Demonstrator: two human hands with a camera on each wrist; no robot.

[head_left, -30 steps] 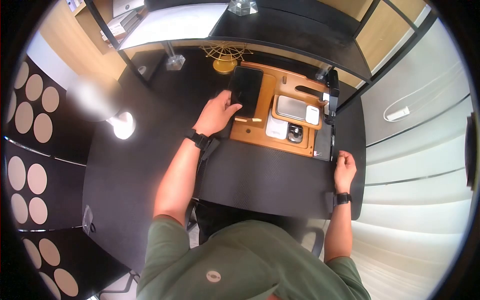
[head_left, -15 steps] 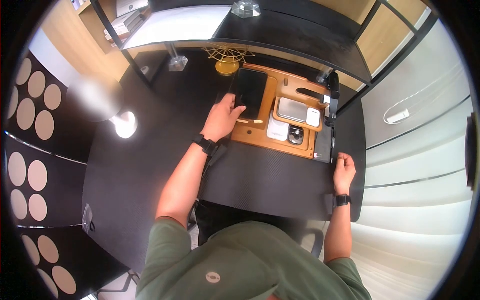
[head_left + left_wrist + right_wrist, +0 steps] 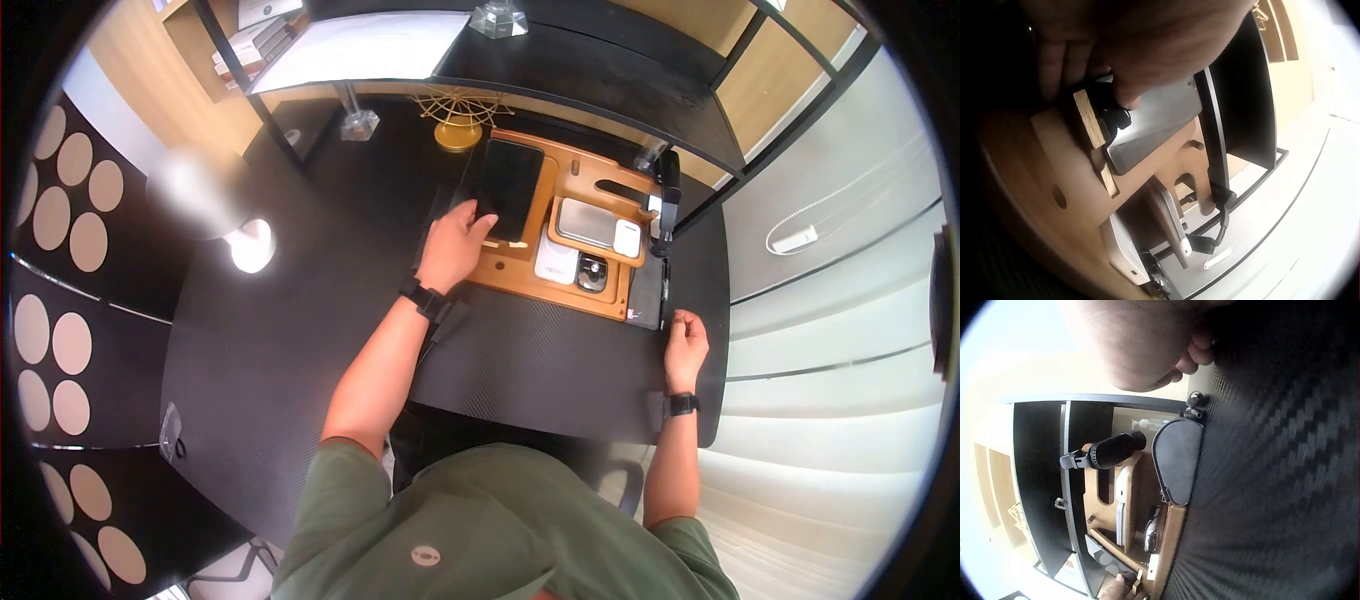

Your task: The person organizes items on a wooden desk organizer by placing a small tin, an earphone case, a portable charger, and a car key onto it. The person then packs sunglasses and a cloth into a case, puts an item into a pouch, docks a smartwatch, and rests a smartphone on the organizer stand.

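Note:
A dark-screened tablet [image 3: 512, 190] leans on the left part of a wooden desk organizer [image 3: 572, 293], its lower end by two small pale wood stops [image 3: 1089, 119]. My left hand [image 3: 453, 250] grips its lower left edge, thumb over the glossy front, fingers at the side and partly hidden. The organizer's raised shelf carries a silver flat device [image 3: 586, 221] and a white case [image 3: 626, 238]. Below them lie a white flat box [image 3: 556, 260] and a dark round-faced item [image 3: 592, 272]. My right hand [image 3: 686, 350] rests loosely curled on the desk, holding nothing, near a grey zipped pouch [image 3: 1179, 459].
A black shelf frame [image 3: 590, 85] overhangs the organizer's back. A gold wheel ornament [image 3: 458, 133] stands behind the tablet, and a white lamp [image 3: 250, 245] at the left of the desk [image 3: 290, 350]. A black clamp-like device [image 3: 1110, 450] stands at the organizer's right end.
My left hand has slid a little down the tablet's left edge, toward my body. The tablet still leans on the organizer. My right hand has stayed put; the head view has shifted slightly.

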